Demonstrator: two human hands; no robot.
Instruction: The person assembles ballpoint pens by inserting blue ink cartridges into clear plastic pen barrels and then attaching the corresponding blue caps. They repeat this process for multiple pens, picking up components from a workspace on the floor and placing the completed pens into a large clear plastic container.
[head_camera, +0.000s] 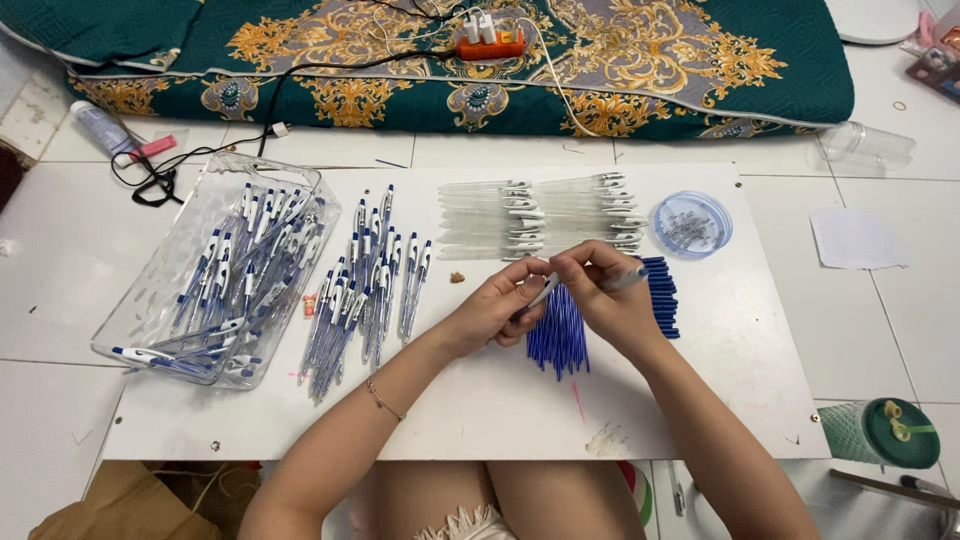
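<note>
**Pen assembly bench – stock at hand**

- Left hand (497, 303): fingers pinched on front end of a clear pen (585, 281), centre of white board (480, 400).
- Right hand (606, 295): fingers closed on same pen, nr its blue-tipped end; both hands meet just above the refills.
- Blue refills (556, 340): loose bundle flat on board, directly under the hands, partly hidden by them.
- Blue caps/grips stack (661, 296): just right of rt hand, touching board.
- Empty clear barrels (540, 215): two rows, behind the hands.
- Round clear lid w/ small springs (690, 223): right of barrels.
- Finished pens, loose pile (365, 290): left of hands, on board.
- Clear plastic tray (160, 290): far left, overhanging board edge, more finished pens inside.
- Green cup w/ lid (885, 432): on floor, right of board.
- Patterned green mattress (700, 60): behind board; orange power strip (490, 45) on it.
</note>
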